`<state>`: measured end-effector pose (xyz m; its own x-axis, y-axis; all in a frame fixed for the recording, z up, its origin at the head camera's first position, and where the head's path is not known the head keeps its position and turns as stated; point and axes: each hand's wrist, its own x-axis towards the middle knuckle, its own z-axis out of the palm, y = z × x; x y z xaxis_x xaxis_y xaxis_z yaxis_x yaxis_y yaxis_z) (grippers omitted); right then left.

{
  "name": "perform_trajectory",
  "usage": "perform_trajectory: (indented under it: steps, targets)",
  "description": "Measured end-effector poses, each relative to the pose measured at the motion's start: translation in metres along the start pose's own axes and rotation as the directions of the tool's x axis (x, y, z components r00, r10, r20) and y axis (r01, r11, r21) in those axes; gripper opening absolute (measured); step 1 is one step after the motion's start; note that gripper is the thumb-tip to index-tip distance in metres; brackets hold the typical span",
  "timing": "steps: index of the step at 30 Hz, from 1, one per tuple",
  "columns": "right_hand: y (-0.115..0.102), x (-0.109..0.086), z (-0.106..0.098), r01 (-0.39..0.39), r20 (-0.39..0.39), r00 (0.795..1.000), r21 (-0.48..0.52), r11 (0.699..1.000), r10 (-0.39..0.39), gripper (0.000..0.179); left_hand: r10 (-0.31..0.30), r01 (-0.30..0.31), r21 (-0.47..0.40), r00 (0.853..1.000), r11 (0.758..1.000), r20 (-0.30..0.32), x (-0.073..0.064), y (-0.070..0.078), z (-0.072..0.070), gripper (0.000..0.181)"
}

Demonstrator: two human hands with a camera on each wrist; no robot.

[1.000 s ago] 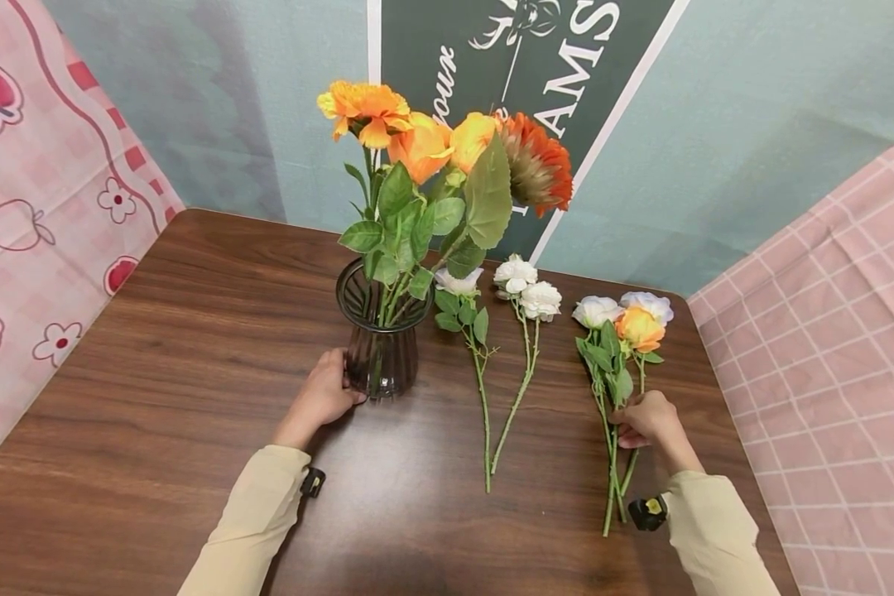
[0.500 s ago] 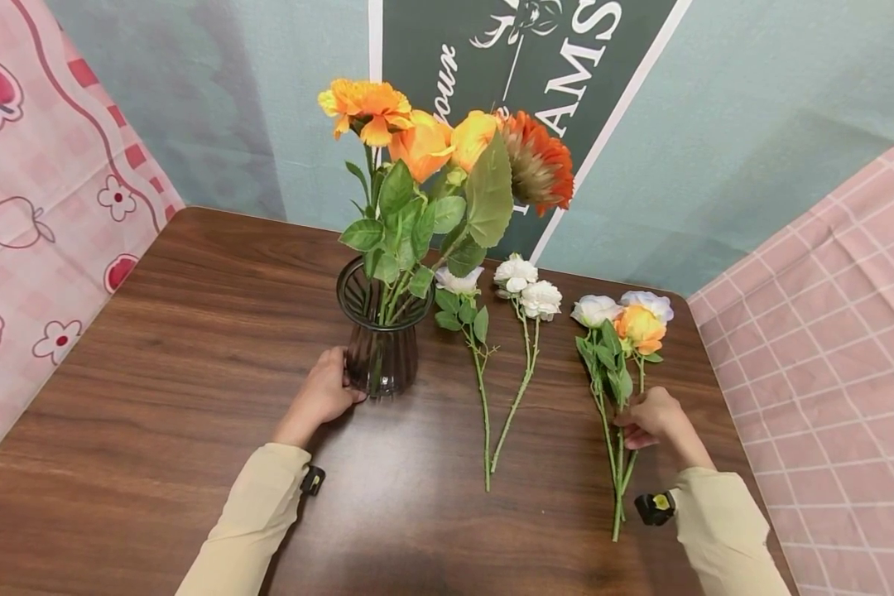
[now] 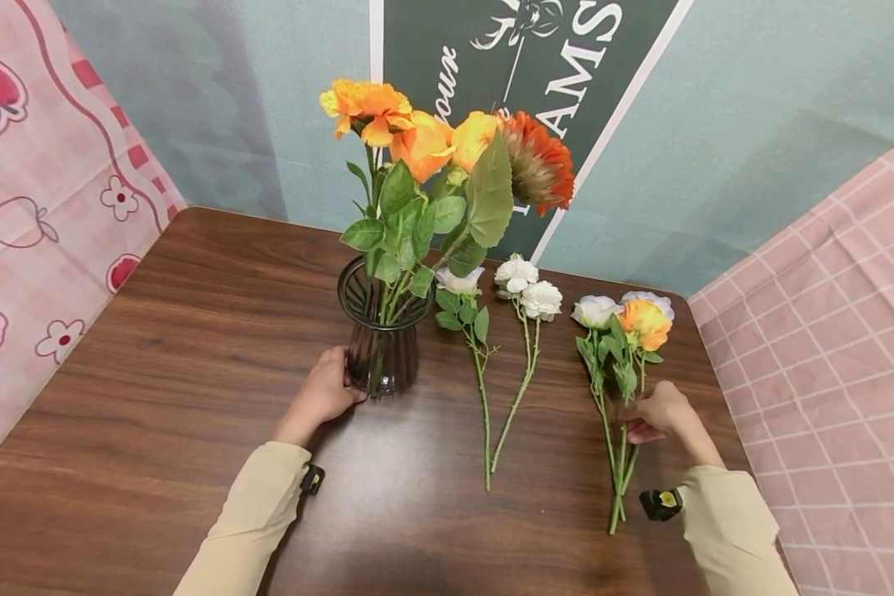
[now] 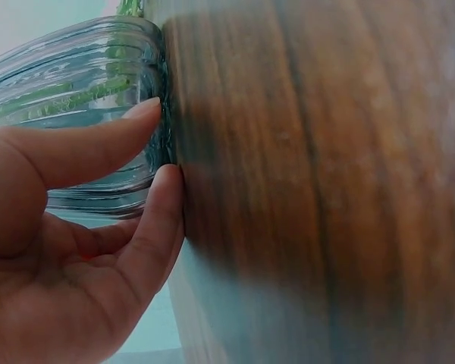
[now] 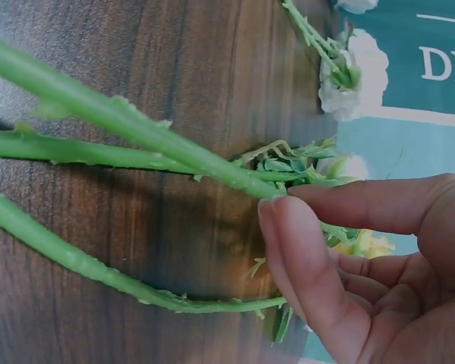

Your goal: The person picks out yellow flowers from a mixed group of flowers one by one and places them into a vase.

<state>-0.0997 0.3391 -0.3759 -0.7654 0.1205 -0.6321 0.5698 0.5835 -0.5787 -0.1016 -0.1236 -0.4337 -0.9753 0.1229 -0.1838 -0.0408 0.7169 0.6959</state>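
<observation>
My left hand [image 3: 322, 389] holds the base of a dark, clear ribbed glass vase [image 3: 382, 364], thumb on one side and fingers low on the other. Orange flowers [image 3: 422, 145] with green leaves stand in the vase. At the right, my right hand [image 3: 659, 411] pinches the green stem [image 5: 205, 161] of an orange-yellow artificial rose [image 3: 646, 323] between thumb and fingertips. A white rose [image 3: 596, 311] and a pale lilac rose [image 3: 659, 303] lie beside and beneath it, their stems crossing. In the right wrist view, other stems [image 5: 83, 265] run past the fingers.
Between the hands, a pale rose [image 3: 459, 280] and a white two-bloom stem [image 3: 540, 300] lie on the brown wooden table [image 3: 194, 331]. A pink grid cloth [image 3: 827, 331] stands at the right, a printed pink cloth [image 3: 52, 215] at the left, and a blue-green backdrop [image 3: 715, 149] behind.
My right hand has shifted slightly right and away from me, and the orange-yellow rose has moved a little up with its stem, over the lilac one. The left hand and vase have stayed put.
</observation>
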Motion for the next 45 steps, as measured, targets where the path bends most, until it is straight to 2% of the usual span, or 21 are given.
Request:
perform_trajectory:
  steps: [6, 17, 24, 35, 45]
  targets:
    - [-0.001, 0.000, -0.002, 0.005, 0.001, 1.000, -0.019, 1.000, -0.005, 0.020, 0.013, -0.012, -0.021, 1.000, 1.000, 0.027, 0.003, -0.001, -0.003, 0.075]
    - [-0.006, -0.005, -0.003, 0.040, 0.014, 0.999, 0.010, 0.999, -0.040, 0.016, 0.046, -0.043, -0.029, 0.996, 0.999, 0.080, 0.009, -0.001, -0.010, 0.089]
    - [-0.004, -0.004, -0.002, 0.058, 0.017, 0.998, 0.033, 0.998, -0.059, 0.016, 0.087, -0.085, -0.034, 0.993, 0.996, 0.074, 0.014, -0.005, -0.014, 0.084]
    - [-0.003, -0.004, -0.003, 0.057, 0.036, 0.998, 0.063, 0.996, -0.059, 0.016, 0.118, -0.115, -0.042, 0.990, 0.993, 0.082, 0.017, -0.006, -0.015, 0.084]
    - [-0.006, -0.005, -0.001, 0.071, 0.050, 0.996, 0.070, 0.995, -0.075, 0.011, 0.098, -0.097, -0.023, 0.993, 0.995, 0.068, 0.016, -0.006, -0.014, 0.083]
